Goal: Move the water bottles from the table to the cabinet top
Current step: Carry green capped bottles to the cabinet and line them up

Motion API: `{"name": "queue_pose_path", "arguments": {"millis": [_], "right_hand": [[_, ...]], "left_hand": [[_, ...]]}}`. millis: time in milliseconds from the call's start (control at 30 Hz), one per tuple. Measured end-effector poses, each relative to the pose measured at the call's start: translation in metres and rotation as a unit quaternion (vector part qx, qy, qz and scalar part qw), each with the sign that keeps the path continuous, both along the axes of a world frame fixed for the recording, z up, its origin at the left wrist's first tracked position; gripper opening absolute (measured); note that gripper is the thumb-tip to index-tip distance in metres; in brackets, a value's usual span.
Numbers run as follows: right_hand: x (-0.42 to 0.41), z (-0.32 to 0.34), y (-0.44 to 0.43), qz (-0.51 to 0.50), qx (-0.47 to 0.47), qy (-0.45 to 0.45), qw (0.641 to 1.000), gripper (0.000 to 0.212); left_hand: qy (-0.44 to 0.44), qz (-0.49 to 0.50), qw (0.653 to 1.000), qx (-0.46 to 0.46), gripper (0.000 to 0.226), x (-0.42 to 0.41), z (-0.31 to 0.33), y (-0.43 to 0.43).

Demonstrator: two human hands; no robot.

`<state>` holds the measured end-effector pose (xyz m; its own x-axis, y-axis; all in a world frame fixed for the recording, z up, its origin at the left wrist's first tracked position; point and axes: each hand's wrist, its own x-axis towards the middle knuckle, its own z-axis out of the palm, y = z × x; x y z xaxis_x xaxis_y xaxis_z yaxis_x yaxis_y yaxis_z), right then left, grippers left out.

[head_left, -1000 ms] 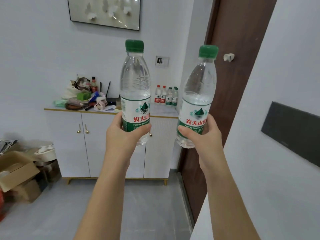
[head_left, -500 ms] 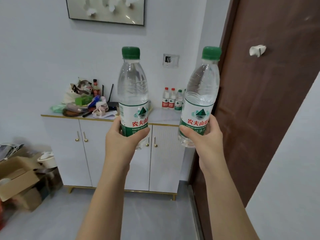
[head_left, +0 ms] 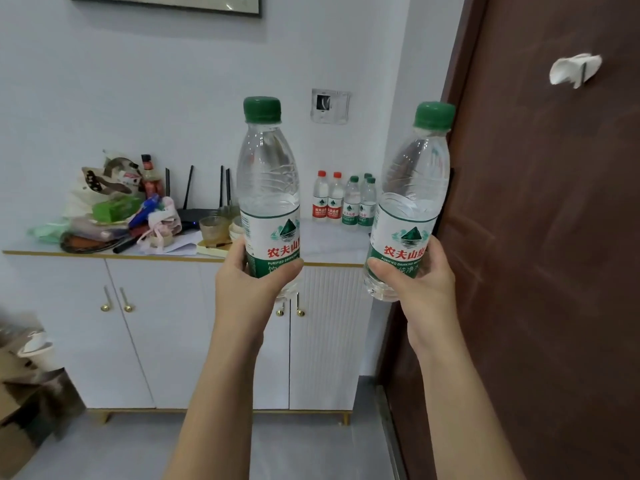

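Clasping left bottle (head_left: 268, 188), water inside, in left grip (head_left: 252, 282), tilted right bottle (head_left: 412, 195) in right grip (head_left: 422, 284)

— What's on the cabinet top (head_left: 329, 244) in front of you?
— Toward its back right corner I see two red-capped bottles (head_left: 327, 200) and three green-capped bottles (head_left: 352, 202), upright and bunched together.
— And the left end?
— A heap of bags and packets (head_left: 110, 209). A black router (head_left: 194, 214) sits at the back edge, with a glass cup (head_left: 211, 225) just beside it, near the middle.
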<state>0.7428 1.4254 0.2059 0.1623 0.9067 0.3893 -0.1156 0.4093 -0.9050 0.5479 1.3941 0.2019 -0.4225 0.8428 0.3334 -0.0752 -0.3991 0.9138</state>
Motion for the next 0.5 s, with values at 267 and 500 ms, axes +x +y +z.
{"name": "queue_pose_path", "arguments": {"millis": [267, 500], "right_hand": [[-0.028, 0.006, 0.140, -0.053, -0.003, 0.000, 0.999, 0.062], [-0.041, -0.020, 0.228, -0.083, -0.028, -0.012, 0.996, 0.065]], "left_hand": [[0.026, -0.037, 0.999, 0.010, 0.046, -0.024, 0.019, 0.153], [0.037, -0.082, 0.996, -0.008, 0.050, -0.030, 0.002, 0.253]]}}
